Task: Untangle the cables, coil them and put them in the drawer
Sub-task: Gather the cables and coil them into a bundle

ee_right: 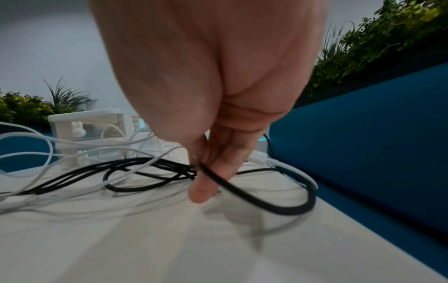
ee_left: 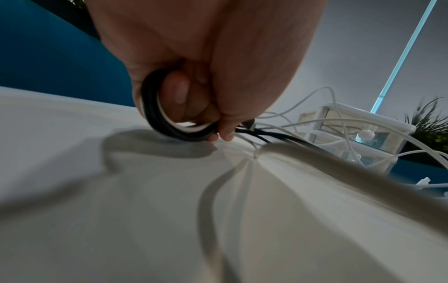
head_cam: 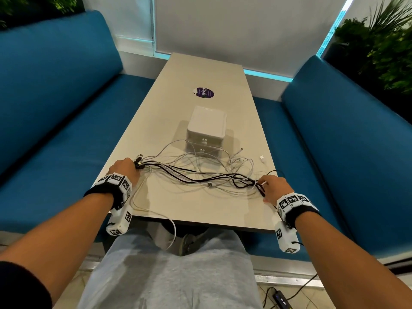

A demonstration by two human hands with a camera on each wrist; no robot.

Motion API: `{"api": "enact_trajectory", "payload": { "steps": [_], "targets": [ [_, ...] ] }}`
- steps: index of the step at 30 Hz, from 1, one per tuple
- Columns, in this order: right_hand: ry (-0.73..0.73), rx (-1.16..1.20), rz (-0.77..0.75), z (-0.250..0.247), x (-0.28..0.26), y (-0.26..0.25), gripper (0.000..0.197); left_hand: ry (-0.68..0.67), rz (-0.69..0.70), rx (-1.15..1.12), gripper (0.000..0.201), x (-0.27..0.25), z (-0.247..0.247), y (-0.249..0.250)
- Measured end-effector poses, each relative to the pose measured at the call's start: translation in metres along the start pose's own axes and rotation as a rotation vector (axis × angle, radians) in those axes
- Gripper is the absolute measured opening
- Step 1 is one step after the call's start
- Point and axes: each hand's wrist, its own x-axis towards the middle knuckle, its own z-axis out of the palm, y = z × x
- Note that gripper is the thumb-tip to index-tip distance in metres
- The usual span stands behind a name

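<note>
A tangle of black cables (head_cam: 196, 177) and white cables (head_cam: 236, 163) lies stretched across the near part of the beige table (head_cam: 200, 210). My left hand (head_cam: 124, 169) at the table's left edge grips a bundle of black and white cable loops (ee_left: 169, 124), fingers curled round them. My right hand (head_cam: 275, 188) at the right edge pinches a black cable loop (ee_right: 254, 199) between thumb and fingers. A small white drawer unit (head_cam: 206, 130) with rabbit-shaped knobs (ee_right: 77, 128) stands behind the tangle; its drawers look closed.
Blue bench seats (head_cam: 55, 134) flank the table on both sides. A purple round sticker (head_cam: 204, 93) lies on the far tabletop. One white cable (head_cam: 171, 233) hangs over the near table edge. Plants (head_cam: 383, 54) stand at the right, and a loose white plug (head_cam: 262, 157) lies near the right edge.
</note>
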Motion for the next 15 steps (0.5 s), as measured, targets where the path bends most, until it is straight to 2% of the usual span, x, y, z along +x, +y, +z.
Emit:
{"api": "enact_trajectory", "payload": {
  "steps": [3,6,10,13,15],
  "targets": [
    [-0.018,0.003,-0.026,0.0006,0.0015,0.0035,0.048,0.002,0.006,0.01,0.018,-0.0018,-0.0019,0.0018],
    [-0.025,-0.009,-0.047,-0.003,-0.0009,0.0062,0.032,0.001,0.005,0.009,0.019,-0.0025,-0.0028,0.0021],
    [0.015,-0.14,-0.05,-0.0056,-0.0069,0.0052,0.018,0.0,0.004,0.009,0.021,-0.0034,-0.0031,0.0033],
    [0.028,-0.193,-0.139,-0.0032,-0.0051,0.0017,0.013,-0.002,0.004,0.01,0.018,-0.0044,-0.0044,0.0028],
    [0.005,-0.215,-0.146,-0.0049,-0.0057,-0.0016,0.014,0.002,0.007,0.017,0.017,-0.0049,-0.0044,0.0024]
  ]
}}
